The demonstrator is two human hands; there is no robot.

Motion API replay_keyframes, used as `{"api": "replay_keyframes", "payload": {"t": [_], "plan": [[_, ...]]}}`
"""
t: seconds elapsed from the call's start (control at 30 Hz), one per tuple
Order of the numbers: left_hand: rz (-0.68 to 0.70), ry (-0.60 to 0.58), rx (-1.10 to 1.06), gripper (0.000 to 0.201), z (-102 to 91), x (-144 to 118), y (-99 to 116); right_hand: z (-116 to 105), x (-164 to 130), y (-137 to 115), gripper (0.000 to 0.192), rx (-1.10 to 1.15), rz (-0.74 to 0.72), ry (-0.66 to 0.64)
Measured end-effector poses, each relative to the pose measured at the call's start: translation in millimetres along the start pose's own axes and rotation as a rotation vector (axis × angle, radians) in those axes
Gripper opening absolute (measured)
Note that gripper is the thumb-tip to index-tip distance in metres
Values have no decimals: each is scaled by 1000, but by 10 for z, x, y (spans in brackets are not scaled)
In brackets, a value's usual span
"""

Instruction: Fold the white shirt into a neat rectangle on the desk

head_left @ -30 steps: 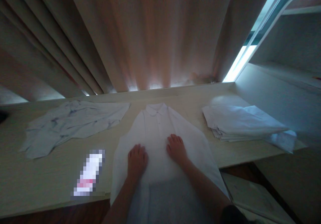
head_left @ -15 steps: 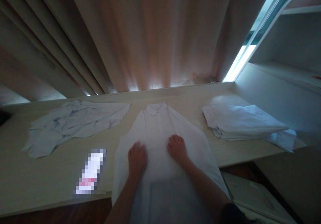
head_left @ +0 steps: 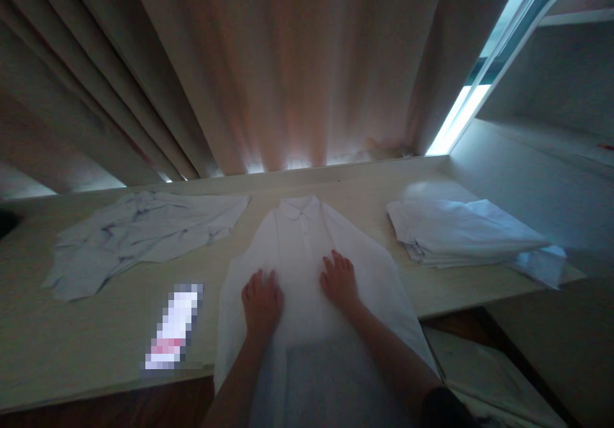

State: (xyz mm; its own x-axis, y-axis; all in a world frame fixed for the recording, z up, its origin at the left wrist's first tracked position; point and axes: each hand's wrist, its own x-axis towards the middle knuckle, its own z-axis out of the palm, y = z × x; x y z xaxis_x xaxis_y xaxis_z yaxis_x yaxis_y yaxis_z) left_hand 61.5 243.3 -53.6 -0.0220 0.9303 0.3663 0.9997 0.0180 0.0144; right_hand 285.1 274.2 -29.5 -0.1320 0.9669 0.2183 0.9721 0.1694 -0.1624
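A white collared shirt lies spread front side up on the table, its collar toward the curtain and its lower part reaching over the near edge. My left hand rests on the left half of the shirt front, fingers apart and palm down. On the other side of the button line lies my right hand, also palm down with its fingers spread. Neither hand grips the cloth. The shirt's lower end runs out of view between my forearms.
A crumpled white garment lies on the table at left, with a pixelated white object nearer me. Folded white cloth is stacked at right. A curtain hangs behind; a shelf unit stands at right.
The fingers of both hands have spread and lifted a little. My right fingertips have moved slightly away from me. The shirt lies as before.
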Motion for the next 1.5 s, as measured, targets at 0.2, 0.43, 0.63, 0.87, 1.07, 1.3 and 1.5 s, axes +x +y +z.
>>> {"api": "replay_keyframes", "payload": {"t": [0.2, 0.43, 0.63, 0.87, 1.07, 1.3, 1.5], "plan": [[25, -145, -21, 37, -90, 37, 6, -51, 17, -10, 28, 4, -17, -15], [11, -114, -21, 38, -58, 33, 5, -39, 6, -6, 29, 0, -15, -10], [13, -134, -32, 37, -66, 22, 14, -21, 10, -3, 38, -5, 3, -27], [25, -85, -16, 38, -42, 23, 12, 5, 5, 5, 33, -6, -6, -14], [37, -93, -41, 40, 41, 5, -15, 18, 3, 8, 41, 0, -10, -1], [25, -91, -24, 38, 40, 10, -8, -17, 2, 9, 35, 2, -21, -7], [30, -89, -22, 49, 5, 16, -5, 19, 0, 6, 48, -1, 2, -15]]}}
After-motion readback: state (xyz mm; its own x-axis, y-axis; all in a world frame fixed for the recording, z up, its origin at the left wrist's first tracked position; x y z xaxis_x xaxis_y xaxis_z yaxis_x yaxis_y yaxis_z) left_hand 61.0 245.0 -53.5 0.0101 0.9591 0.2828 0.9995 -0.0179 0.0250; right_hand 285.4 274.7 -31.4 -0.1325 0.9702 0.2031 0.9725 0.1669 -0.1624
